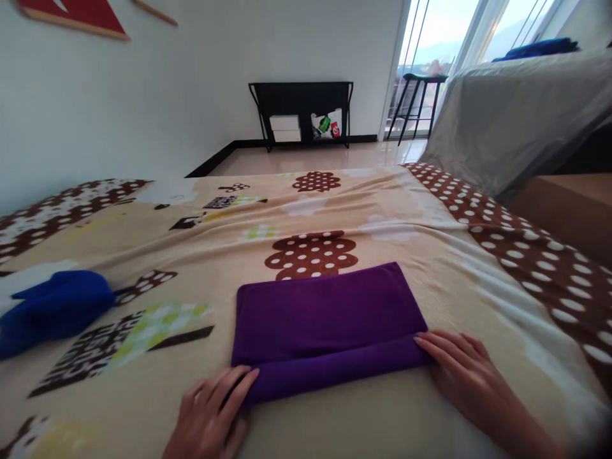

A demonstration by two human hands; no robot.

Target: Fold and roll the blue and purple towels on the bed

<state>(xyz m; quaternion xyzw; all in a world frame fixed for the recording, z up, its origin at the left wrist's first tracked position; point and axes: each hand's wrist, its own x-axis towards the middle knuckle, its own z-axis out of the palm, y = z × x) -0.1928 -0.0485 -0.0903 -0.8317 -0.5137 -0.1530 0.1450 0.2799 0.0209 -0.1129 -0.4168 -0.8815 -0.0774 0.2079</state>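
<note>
A purple cloth (315, 319) lies flat on the patterned blanket, with its near edge rolled or folded over into a thick band. My left hand (215, 401) grips the left end of that band, fingertips on top and the thumb low at the near side. At the opposite end, my right hand (461, 366) holds the band with its fingers over the corner; its thumb is hidden. To the left of the purple cloth rests a crumpled blue cloth (71, 299), apart from both hands.
The cream blanket (406, 255) with brown polka-dot borders covers the surface. Beyond it a black rack (301, 95) holds a white box (285, 127) and a printed bag (327, 124). A stool (421, 80) stands by the window, near a grey-covered piece of furniture (521, 108).
</note>
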